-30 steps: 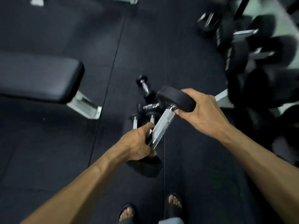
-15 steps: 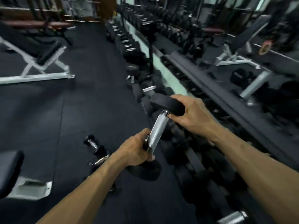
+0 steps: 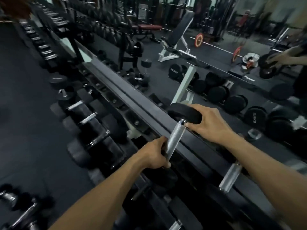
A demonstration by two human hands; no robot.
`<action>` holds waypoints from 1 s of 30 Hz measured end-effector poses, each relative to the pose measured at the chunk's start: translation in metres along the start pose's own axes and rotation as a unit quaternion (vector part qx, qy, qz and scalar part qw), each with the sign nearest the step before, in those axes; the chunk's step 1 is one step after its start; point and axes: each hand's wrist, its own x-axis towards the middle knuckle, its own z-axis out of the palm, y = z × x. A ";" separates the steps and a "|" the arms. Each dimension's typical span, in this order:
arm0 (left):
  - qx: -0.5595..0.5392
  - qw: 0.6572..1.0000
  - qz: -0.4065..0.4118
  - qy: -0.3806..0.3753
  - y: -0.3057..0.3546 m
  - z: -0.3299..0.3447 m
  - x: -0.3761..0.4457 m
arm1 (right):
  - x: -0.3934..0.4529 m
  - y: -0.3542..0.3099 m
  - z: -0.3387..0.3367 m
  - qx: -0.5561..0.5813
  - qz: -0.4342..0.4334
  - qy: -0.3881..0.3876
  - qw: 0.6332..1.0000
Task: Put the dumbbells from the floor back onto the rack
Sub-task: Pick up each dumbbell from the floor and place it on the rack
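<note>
Gym floor, dark rubber matting, long dumbbell rack (image 3: 149,117) running diagonally from top left to bottom right with a mirror behind it (benches and a barbell show up as reflections).

Dumbbell (image 3: 178,131) in hand is off the floor and held over the rack's top rail, tilted — upper head up and to the right, chrome handle sloping down to the left. Left hand (image 3: 154,156) has fingers wrapped round the lower part of the handle. Right hand (image 3: 207,123) cups the upper rubber head, fingers curled round its rim, thumb under near the collar. Lower head is hidden behind the left hand, so I can't tell if it is touching the rail.

Progress, as I read it: mid-transfer. This one is lifted and carried to the rack but not yet seated in a cradle. The lower tier along the left side is already full of racked dumbbells (image 3: 86,118); one more chrome handle (image 3: 230,178) sits on the upper tier near the right forearm.

Still to do — at least two small dumbbells on the floor (image 3: 20,208) at the bottom left corner. Picture is motion-blurred there, exact count unclear.
</note>
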 end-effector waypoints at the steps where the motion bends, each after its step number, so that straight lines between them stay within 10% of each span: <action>1: 0.003 1.000 -0.001 -0.010 0.007 0.004 0.017 | 0.006 0.015 -0.005 -0.001 0.007 0.002 1.000; 14: 0.144 0.983 -0.067 -0.090 -0.001 0.025 0.153 | 0.074 0.134 0.046 0.036 0.127 -0.064 0.989; 30: 0.135 0.991 -0.009 -0.011 -0.001 0.004 0.109 | 0.079 0.104 0.033 -0.098 0.139 -0.119 0.978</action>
